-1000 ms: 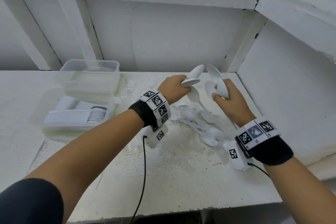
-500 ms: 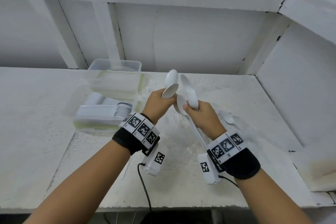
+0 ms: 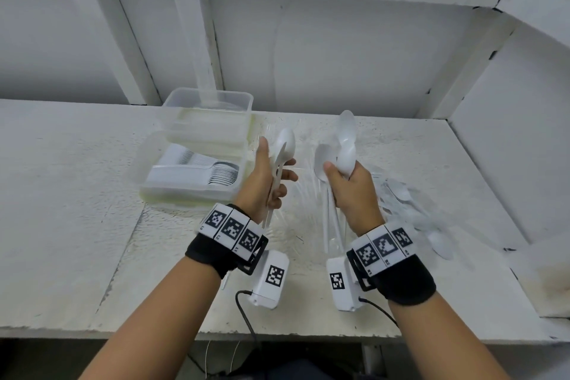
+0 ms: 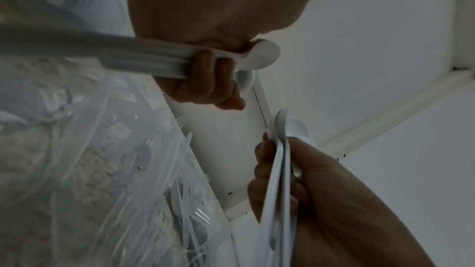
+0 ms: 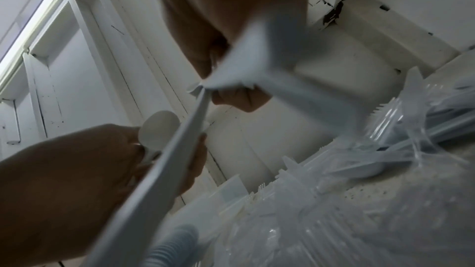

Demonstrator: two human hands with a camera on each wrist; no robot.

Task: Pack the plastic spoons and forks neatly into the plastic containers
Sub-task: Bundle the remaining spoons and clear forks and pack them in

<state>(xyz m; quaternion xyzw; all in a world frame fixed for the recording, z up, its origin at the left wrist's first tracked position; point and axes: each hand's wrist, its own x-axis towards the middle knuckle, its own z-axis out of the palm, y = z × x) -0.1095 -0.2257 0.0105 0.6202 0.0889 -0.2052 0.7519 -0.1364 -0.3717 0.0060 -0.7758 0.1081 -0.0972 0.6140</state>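
Left hand [image 3: 265, 182] gripped two white spoons [image 3: 282, 157] by the handles, bowls up, fingers [image 4: 205, 80] curled round them. Right hand [image 3: 351, 194] clutched a bunch of spoons [image 3: 342, 151], bowls up, handles hanging below the fist. Both hands were raised above the table [image 3: 77, 194], apart from each other. Left of them sat an open container [image 3: 145, 170] holding a neat row of spoons, another clear container [image 3: 206, 108] just behind it. Loose spoons and clear forks [image 3: 404, 194] lay on the table right of the right hand.

On the table [image 3: 77, 194], 2 containers [image 3: 191, 176] sit left of the hands, loose cutlery [image 3: 410, 210] right.
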